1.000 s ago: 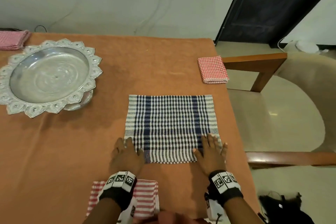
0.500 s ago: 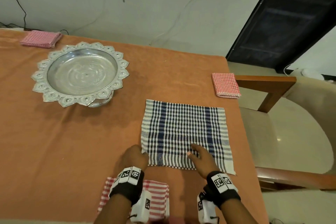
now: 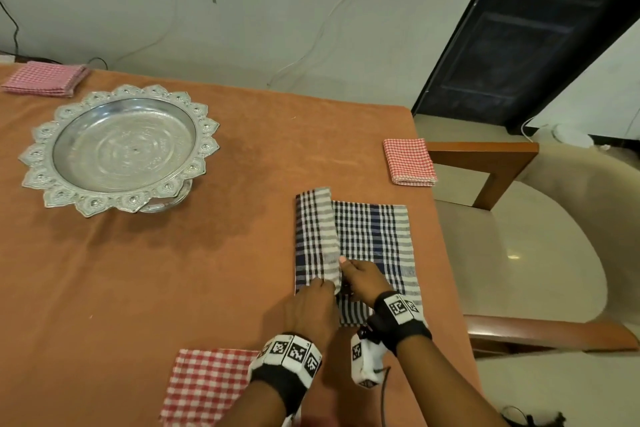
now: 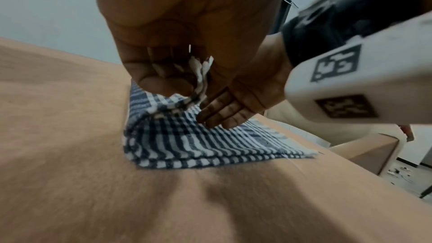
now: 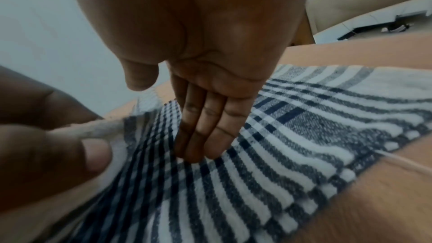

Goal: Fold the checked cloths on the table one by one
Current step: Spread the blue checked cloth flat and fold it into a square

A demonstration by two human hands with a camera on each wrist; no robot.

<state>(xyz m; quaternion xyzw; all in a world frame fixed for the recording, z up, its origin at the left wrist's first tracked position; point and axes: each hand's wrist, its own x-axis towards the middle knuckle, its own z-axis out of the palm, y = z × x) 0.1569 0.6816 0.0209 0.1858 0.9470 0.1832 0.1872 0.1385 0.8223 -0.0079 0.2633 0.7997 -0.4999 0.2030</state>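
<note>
A blue and white checked cloth (image 3: 374, 236) lies on the orange table near its right edge. Its left strip is turned over onto the rest. My left hand (image 3: 313, 302) pinches the near end of that turned edge between thumb and fingers, and the left wrist view shows the pinched hem (image 4: 198, 80) raised off the cloth (image 4: 187, 145). My right hand (image 3: 362, 279) lies on the cloth just right of the fold with straight fingers (image 5: 201, 136) pressing down on the fabric (image 5: 292, 136). My left thumb (image 5: 70, 156) sits beside them.
An ornate silver tray (image 3: 204, 135) stands at the left. Folded red checked cloths lie at the far right edge (image 3: 409, 161) and far left corner (image 3: 45, 78). Another red checked cloth (image 3: 207, 388) lies by my left wrist. A wooden chair (image 3: 485, 156) stands beyond the table's right edge.
My left hand has taken hold of the cloth's left edge and carried it rightward over the cloth. The right hand has slid to the cloth's middle and presses there.
</note>
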